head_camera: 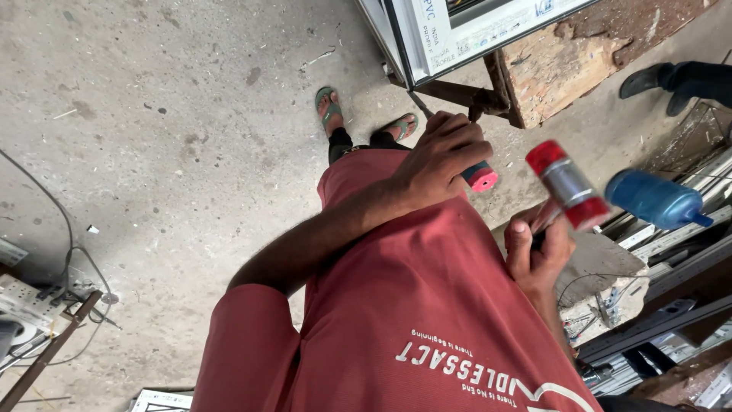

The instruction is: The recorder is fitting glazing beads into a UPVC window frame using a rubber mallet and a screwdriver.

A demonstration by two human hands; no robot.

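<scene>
Head view, looking down the wearer's red shirt. The left hand (446, 156) is closed around a chisel-like tool with a dark grip and a round red butt end (480, 177); its thin metal blade (421, 104) runs up and away to the lower corner of a white-framed window profile (427, 46), where the tip appears to meet the frame, though the contact point itself is too small to confirm. The right hand (537, 248) is closed on the dark handle of a mallet with a silver metal barrel and two red faces (568, 185), held raised just to the right of the tool's butt, the two apart. The frame rests on a rusty metal stand beside a weathered wooden board (553, 72). Below lie the concrete floor (175, 137) and the wearer's feet in green sandals (329, 107).

Risks, as judged: a glancing blow could slide off the small round butt onto the left knuckles beside it; a tilted blade could skip and scar the white frame; the feet stand directly under the work, exposed to a dropped tool.
</scene>
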